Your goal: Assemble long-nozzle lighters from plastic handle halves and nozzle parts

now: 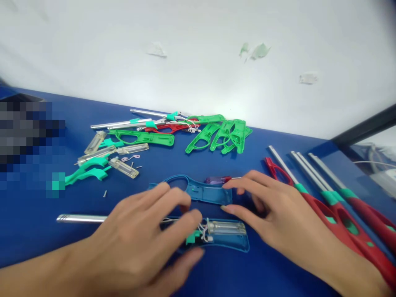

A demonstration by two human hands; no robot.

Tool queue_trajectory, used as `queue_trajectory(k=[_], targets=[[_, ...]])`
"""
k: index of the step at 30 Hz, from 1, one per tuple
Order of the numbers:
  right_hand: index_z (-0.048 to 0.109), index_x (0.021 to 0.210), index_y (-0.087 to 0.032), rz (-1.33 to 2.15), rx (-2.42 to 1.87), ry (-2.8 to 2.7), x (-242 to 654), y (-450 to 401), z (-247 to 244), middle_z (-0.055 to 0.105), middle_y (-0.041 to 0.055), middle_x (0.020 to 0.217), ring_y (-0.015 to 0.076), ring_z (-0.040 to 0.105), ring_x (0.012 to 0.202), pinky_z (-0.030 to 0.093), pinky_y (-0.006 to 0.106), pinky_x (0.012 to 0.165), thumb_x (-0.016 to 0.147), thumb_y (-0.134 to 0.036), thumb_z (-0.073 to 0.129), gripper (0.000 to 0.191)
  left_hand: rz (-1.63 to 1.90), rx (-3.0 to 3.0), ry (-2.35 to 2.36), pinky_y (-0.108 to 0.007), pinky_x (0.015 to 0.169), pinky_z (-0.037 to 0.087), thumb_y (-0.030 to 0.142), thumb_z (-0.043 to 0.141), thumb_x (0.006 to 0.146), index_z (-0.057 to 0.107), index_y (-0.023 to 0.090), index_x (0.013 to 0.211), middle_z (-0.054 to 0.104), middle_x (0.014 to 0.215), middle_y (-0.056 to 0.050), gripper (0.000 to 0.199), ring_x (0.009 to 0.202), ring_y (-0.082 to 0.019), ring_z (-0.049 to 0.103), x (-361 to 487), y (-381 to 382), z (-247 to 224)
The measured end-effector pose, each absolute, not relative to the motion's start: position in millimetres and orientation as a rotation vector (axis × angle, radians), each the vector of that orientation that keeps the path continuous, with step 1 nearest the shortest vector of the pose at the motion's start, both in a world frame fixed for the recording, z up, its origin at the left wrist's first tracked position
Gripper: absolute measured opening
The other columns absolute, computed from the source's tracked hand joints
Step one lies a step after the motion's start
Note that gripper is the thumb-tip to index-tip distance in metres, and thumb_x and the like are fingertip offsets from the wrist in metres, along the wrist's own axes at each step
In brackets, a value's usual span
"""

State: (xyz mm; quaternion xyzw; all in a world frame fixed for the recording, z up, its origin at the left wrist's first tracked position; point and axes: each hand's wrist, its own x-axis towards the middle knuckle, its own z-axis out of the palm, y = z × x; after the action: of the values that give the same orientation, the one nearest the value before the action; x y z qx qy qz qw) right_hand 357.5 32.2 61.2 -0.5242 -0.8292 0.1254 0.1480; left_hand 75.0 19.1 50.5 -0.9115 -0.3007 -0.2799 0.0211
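On the bench (222,278), the left hand (140,233) curls over the loaded blue shell (233,242), its grip impossible to tell; the right hand (275,210), open, parts thumb and fingers around the end of the empty blue shell (215,194), just beyond the loaded one. Tipping the loaded shell could spill its clear tank (228,227), and careless pressing could pinch its loose white wires (203,227).

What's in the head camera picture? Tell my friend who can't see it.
The left hand covers part of an opened blue lighter on a blue table, while the right hand is at one end of a blue shell. Green shells, metal tubes and clear tanks lie behind; red lighters lie right.
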Motion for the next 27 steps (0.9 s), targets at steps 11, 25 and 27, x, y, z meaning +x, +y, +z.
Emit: queue_trajectory(k=[11,25,27], targets=[[0.076,0.115,-0.027,0.062,-1.213,-2.538,364.1,36.3,55.6,0.079,0.0051,0.114,0.0237,0.082,0.087,0.064,0.033,0.057,0.111,-0.032,0.05,0.027,-0.791,-2.77,-1.332,-0.034,0.077,0.051,0.017,0.055,0.1,0.074,0.021,0.103,0.073,0.096,0.0,0.02,0.085,-0.018,0.066,14.9,65.1,68.5],[0.065,0.113,-0.03,0.177,-1.283,-2.362,361.0,32.1,61.5,0.077,0.0018,0.103,0.0215,0.079,0.084,0.064,0.032,0.075,0.11,-0.038,0.052,0.016,-0.786,-2.921,-1.08,-0.032,0.086,0.056,0.016,0.055,0.107,0.072,0.02,0.111,0.073,0.104,-0.004,0.018,0.094,-0.018,0.07,17.4,61.6,68.8],[0.064,0.113,-0.031,0.215,-1.336,-2.31,359.6,29.8,63.7,0.076,-0.0013,0.089,0.0194,0.075,0.066,0.062,0.029,0.063,0.108,-0.042,0.054,0.015,-0.865,-2.912,-1.074,-0.029,0.083,0.057,0.013,0.054,0.106,0.07,0.02,0.11,0.073,0.103,-0.002,0.018,0.092,-0.016,0.07,20.3,57.9,71.4]])
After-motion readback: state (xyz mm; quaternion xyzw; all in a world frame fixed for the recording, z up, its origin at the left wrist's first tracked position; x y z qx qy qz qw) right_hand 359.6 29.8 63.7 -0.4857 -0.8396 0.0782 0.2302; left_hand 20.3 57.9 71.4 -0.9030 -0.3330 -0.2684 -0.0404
